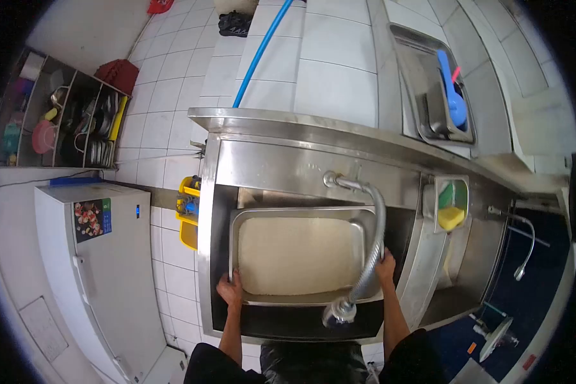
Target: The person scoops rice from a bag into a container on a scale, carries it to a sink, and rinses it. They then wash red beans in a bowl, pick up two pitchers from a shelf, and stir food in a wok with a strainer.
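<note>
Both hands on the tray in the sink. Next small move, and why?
Probably slide the tray left, kept level. The left hand grips its near-left corner, the right hand its right rim, but the hose drapes across that rim, and the pale filling sits high.

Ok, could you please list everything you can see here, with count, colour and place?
tray: one, steel, in the sink basin, holding something whitish
sink: one, steel, centre
hose tap: one, silver, arched over the tray's right end
sponges: two, green and yellow, holder right of the sink
scoop: one, blue, steel tub at top right
pipe: one, blue, top centre
appliance: one, white, left
left hand: one, gripping the tray's left rim
right hand: one, gripping the tray's right rim
</note>
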A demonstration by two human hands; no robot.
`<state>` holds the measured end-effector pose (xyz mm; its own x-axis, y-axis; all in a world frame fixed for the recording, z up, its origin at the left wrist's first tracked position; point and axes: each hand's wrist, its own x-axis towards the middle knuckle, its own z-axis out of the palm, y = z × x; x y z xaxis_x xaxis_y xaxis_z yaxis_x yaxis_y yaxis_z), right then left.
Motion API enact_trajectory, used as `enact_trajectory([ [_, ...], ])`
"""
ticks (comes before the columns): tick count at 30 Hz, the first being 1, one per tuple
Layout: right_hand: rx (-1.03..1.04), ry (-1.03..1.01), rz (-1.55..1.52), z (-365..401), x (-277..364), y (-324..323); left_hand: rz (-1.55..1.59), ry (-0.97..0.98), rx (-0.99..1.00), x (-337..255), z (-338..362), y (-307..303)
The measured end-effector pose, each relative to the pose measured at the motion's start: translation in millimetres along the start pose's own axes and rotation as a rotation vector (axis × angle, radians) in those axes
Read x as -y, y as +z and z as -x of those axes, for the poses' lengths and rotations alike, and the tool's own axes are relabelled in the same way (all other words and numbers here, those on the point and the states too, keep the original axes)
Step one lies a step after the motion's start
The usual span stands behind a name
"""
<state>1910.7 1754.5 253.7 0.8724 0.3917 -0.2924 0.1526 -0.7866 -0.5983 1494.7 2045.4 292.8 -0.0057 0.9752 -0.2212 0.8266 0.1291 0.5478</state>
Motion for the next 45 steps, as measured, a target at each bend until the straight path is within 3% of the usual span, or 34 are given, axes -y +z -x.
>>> enact_trajectory([
  [2,0.080,0.155,-0.124,-17,-28,17,0.009,0.041,-0.018,1,-10,22],
  [3,-0.057,-0.018,0.308,-14,-25,27,0.007,0.100,-0.027,1,-14,30],
  [6,0.225,0.298,0.301,-18,1,15,-0.133,-0.081,0.108,-4,-20,35],
  [8,0.246,0.265,0.351,-14,-66,42,-0.113,-0.142,0.188,-23,-27,22],
  [10,0.347,0.147,0.363,-2,-42,24,-0.072,-0.182,0.277,-26,-31,27],
  [11,0.319,0.399,0.291,8,-32,30,-0.180,-0.119,0.298,-10,-34,36],
  [12,0.302,0.401,0.282,14,-25,30,-0.290,-0.055,0.311,-15,-38,35],
  [13,0.243,0.345,0.294,18,-17,29,-0.284,-0.038,0.307,-23,-39,37],
  [15,0.172,0.287,0.294,31,-5,31,-0.024,0.310,0.273,-107,-41,21],
  [17,-0.201,-0.106,0.215,53,-4,33,0.366,0.334,0.460,-209,-28,9],
  [18,-0.010,0.066,0.109,66,18,17,0.559,0.377,0.576,-238,-22,22],
  [19,-0.025,0.066,0.106,86,41,1,0.597,0.489,0.639,-269,-16,32],
  [20,0.086,0.070,-0.050,105,63,-14,0.565,0.532,0.781,-302,-12,34],
  [21,0.194,0.071,-0.207,119,77,-24,0.480,0.793,0.572,-322,-11,55],
  [22,0.178,0.070,-0.209,135,81,-30,0.390,1.039,0.350,-339,-12,80],
  [24,0.137,0.000,-0.303,176,77,-39,0.420,0.967,0.344,-372,-9,112],
  [25,0.127,0.013,-0.308,195,77,-47,0.452,0.862,0.463,-371,-21,163],
  [26,0.108,0.071,-0.294,216,75,-55,0.330,0.530,0.721,-399,-21,151],
  [28,0.083,0.144,-0.289,253,62,-66,0.546,0.208,0.953,-435,-16,109],
  [29,0.063,0.190,-0.304,271,48,-71,0.552,0.083,0.985,-437,-27,122],
  [31,0.035,0.240,-0.339,304,32,-80,0.644,0.096,0.986,-431,-24,100],
  [34,-0.057,0.356,-0.451,344,20,-95,0.762,0.463,0.995,-398,-11,77],
  [36,-0.140,0.406,-0.529,372,-3,-93,0.816,0.298,1.071,-375,6,40],
  [38,-0.155,0.433,-0.505,402,-32,-92,0.908,0.235,0.971,-332,10,10],
  [39,-0.168,0.483,-0.529,418,-50,-85,0.745,0.182,0.856,-330,18,-23],
  [40,-0.182,0.478,-0.551,434,-70,-77,0.786,0.204,0.772,-315,25,-45],
  [43,-0.137,0.584,-0.611,485,-124,-57,0.967,0.366,0.764,-321,63,-109],
  [44,-0.059,0.669,-0.594,500,-136,-52,0.949,0.384,0.762,-329,76,-121],
  [45,0.018,0.749,-0.574,516,-155,-45,0.762,0.551,0.659,-339,91,-130],
])
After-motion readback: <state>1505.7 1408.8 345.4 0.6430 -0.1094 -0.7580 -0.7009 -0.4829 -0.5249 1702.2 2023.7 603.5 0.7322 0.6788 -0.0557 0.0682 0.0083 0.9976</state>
